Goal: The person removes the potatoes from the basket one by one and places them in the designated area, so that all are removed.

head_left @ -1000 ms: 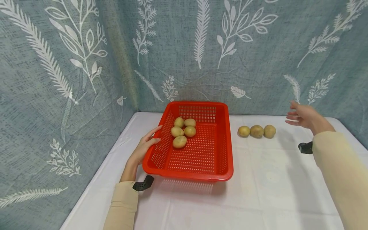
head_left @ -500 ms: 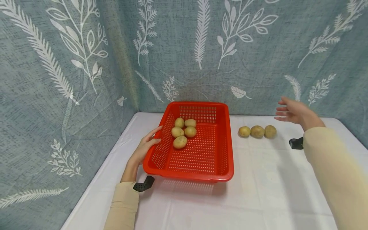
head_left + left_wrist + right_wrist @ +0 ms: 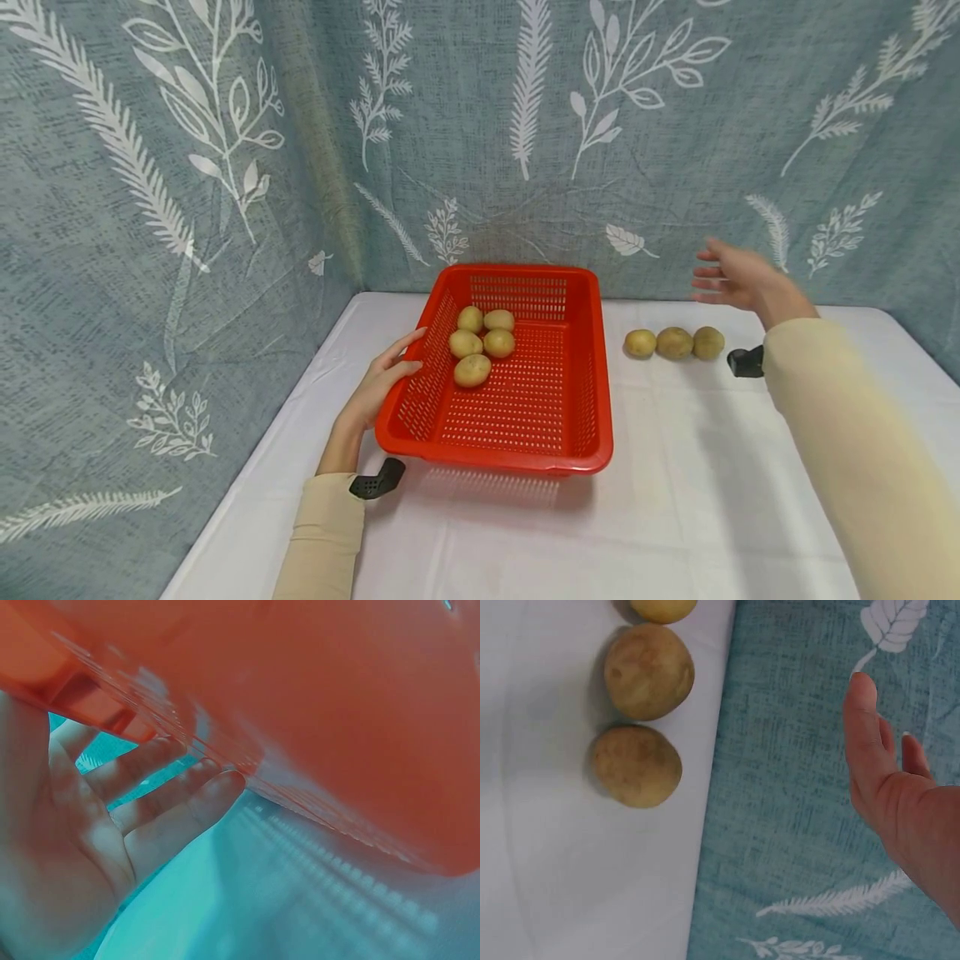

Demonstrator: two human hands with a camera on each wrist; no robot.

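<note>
Both our hands are spread and grip nothing: the left hand [image 3: 378,386] rests flat against the red basket [image 3: 525,454], the right hand [image 3: 731,279] hovers above three potatoes [image 3: 674,342] right of it. Firm, fairly heavy, round; we'd cup one across its middle.

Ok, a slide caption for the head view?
Left hand rests on red basket; open right hand hovers above three potatoes.

Head view: high, looks forward and down over whole desk [image 3: 675,500]. Left wrist view: very close, under red basket [image 3: 337,712] wall. Right wrist view: near, above potatoes [image 3: 636,765]; head view shares both.
</note>
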